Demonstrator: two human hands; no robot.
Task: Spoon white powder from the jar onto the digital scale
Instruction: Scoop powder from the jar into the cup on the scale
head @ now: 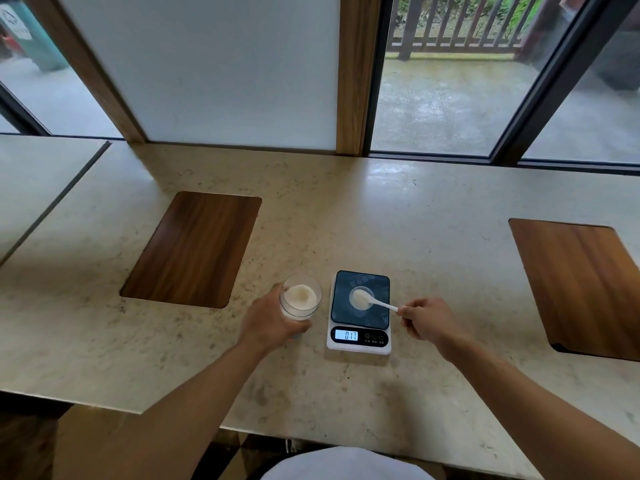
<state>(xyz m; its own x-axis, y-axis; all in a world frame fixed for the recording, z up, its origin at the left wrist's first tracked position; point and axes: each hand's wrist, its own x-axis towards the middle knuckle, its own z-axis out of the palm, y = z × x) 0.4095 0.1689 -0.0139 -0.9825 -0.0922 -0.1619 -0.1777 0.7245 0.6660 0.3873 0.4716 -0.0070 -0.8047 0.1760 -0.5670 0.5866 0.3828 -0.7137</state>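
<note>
On the pale stone worktop (415, 216), a digital scale (360, 311) sits between two hands; the left hand (273, 320) wraps a clear jar (300, 298) of white powder, just left of the scale; the right hand (427, 322) pinches a white spoon (372, 300), its handle running rightward, its loaded bowl over a small dish at the platform's centre; the display shows digits.

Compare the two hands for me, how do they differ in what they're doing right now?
The left hand wraps around the side of the clear jar of white powder beside the scale; the right hand pinches the handle end of the white spoon. The left hand sits low at the table; the right holds the spoon bowl over the scale platform. Both are bare and gripping something.
</note>
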